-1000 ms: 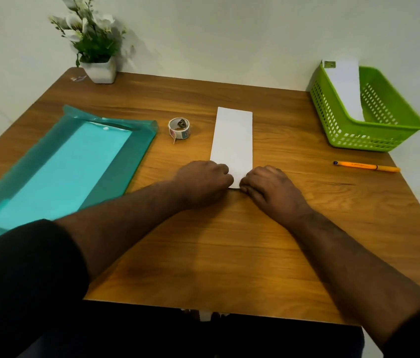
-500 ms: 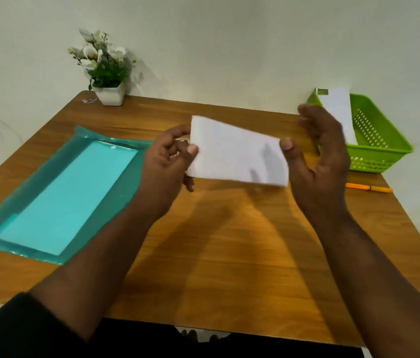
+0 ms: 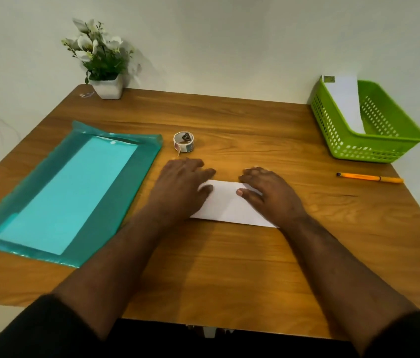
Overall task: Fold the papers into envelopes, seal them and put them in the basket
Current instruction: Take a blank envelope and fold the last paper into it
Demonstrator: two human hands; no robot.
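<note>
two bare forearms come in from the bottom of the frame, each ending in a bare hand, left hand point(image 3: 181, 182) and right hand point(image 3: 270, 192). dark black sleeves point(image 3: 36, 329) bunch near the elbows at both lower corners. no rings or watch show.

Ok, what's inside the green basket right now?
The green basket holds one folded white envelope leaning on its far rim, a small sticker at the top corner. The near wall hides the basket floor.

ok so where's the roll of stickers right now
In the head view the sticker roll sits on the table left of centre, between the teal folder and the left hand.
</note>
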